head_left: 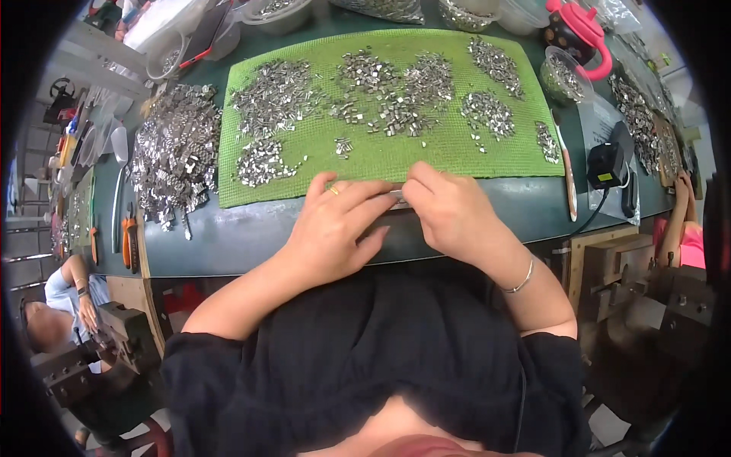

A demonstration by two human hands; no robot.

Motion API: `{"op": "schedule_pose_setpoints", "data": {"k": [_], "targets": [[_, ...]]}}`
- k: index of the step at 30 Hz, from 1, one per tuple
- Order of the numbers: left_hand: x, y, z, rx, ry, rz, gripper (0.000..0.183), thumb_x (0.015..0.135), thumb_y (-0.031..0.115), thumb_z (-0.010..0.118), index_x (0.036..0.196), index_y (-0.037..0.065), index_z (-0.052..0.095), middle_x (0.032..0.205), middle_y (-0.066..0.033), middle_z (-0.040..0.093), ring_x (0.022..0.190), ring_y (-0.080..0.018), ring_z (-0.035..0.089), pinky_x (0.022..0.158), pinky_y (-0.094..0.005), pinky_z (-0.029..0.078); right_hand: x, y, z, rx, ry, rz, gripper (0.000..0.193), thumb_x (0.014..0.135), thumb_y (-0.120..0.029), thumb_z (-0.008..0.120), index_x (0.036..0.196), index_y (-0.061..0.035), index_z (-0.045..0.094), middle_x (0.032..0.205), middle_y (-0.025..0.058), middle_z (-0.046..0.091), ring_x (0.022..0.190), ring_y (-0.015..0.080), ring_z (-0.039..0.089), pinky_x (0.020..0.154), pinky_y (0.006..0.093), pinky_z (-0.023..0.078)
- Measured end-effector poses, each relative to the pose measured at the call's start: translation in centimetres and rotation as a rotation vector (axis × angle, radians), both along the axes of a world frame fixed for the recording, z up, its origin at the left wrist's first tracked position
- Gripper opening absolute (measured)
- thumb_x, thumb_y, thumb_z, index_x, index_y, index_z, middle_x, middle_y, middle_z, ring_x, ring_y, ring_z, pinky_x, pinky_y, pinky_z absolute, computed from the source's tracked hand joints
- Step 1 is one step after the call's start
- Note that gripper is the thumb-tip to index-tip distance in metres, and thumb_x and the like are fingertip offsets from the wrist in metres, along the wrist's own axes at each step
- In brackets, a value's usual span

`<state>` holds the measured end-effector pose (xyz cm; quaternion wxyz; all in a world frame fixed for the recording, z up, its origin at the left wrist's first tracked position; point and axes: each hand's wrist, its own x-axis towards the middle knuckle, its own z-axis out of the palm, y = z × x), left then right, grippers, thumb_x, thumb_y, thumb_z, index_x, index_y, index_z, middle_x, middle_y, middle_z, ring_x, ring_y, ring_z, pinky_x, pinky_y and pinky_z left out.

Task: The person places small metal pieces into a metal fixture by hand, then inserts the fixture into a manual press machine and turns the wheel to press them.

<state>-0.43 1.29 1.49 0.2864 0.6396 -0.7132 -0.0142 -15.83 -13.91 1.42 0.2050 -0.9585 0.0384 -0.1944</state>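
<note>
At the near edge of the green mat (365, 164), both hands meet over a small silvery metal piece (399, 199), mostly covered by fingertips. My left hand (335, 225), with a ring on one finger, grips it from the left with its fingers closed. From the other side my right hand (448, 209) pinches it; a bracelet circles that wrist. Just beyond the fingers lies a little cluster of metal bits (343, 146). Larger heaps of small metal pieces (278, 95) spread over the mat.
A tall pile of metal pieces (175, 145) lies left of the mat, near orange-handled pliers (130, 242). A black-and-red teapot (575, 34), a clear tub (563, 78) and a black adapter (605, 165) stand right. Other people's hands (88, 314) show at both sides.
</note>
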Motion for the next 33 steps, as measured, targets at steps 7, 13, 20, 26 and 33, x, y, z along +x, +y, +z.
{"op": "schedule_pose_setpoints", "data": {"k": [7, 13, 20, 26, 33], "targets": [[2.1, -3.6, 0.9, -0.009, 0.052, 0.071, 0.026, 0.081, 0.01, 0.072, 0.106, 0.007, 0.069, 0.111, -0.0069, 0.067, 0.107, -0.0272, 0.06, 0.098, -0.0432, 0.038, 0.0, 1.3, -0.2, -0.299, -0.019, -0.014, 0.008, 0.076, -0.01, 0.061, 0.075, -0.0056, 0.053, 0.078, 0.0077, 0.051, 0.066, 0.0218, 0.06, 0.055, 0.0346, 0.05], [2.5, -10.6, 0.4, -0.028, -0.274, 0.058, 0.022, 0.082, 0.019, 0.073, 0.103, 0.013, 0.073, 0.12, -0.0032, 0.062, 0.121, -0.0262, 0.053, 0.104, -0.0568, 0.033, -1.5, 1.6, -0.5, -0.393, -0.031, -0.007, 0.022, 0.075, -0.012, 0.063, 0.091, 0.002, 0.062, 0.097, 0.0134, 0.06, 0.075, 0.0227, 0.059, 0.067, 0.0342, 0.05], [1.9, -11.6, -1.1, 0.039, -0.272, 0.105, 0.011, 0.082, 0.016, 0.068, 0.087, 0.009, 0.074, 0.116, -0.0046, 0.063, 0.123, -0.0272, 0.052, 0.107, -0.0679, 0.029, -3.4, -1.2, -0.9, 0.085, -0.131, -0.016, 0.038, 0.073, -0.003, 0.072, 0.11, -0.0002, 0.063, 0.109, 0.0143, 0.067, 0.094, 0.0324, 0.062, 0.089, 0.0428, 0.046], [1.4, -11.7, -0.3, 0.085, -0.471, -0.001, 0.005, 0.084, 0.009, 0.062, 0.087, 0.009, 0.066, 0.099, -0.0016, 0.061, 0.109, -0.0231, 0.058, 0.108, -0.0662, 0.029, -2.2, -15.3, -1.7, -0.205, -0.254, -0.539, 0.016, 0.081, -0.006, 0.067, 0.097, -0.0041, 0.069, 0.096, 0.0136, 0.065, 0.096, 0.0341, 0.062, 0.079, 0.0447, 0.048], [2.2, -10.9, -0.2, 0.019, -0.434, -0.094, 0.008, 0.083, 0.005, 0.062, 0.087, 0.009, 0.066, 0.093, -0.002, 0.061, 0.097, -0.0217, 0.061, 0.11, -0.0633, 0.029, 1.1, -18.3, -1.5, -0.325, 0.159, -0.713, 0.009, 0.081, -0.016, 0.071, 0.085, -0.0067, 0.072, 0.091, 0.0093, 0.067, 0.098, 0.0301, 0.063, 0.082, 0.0466, 0.04]]}}
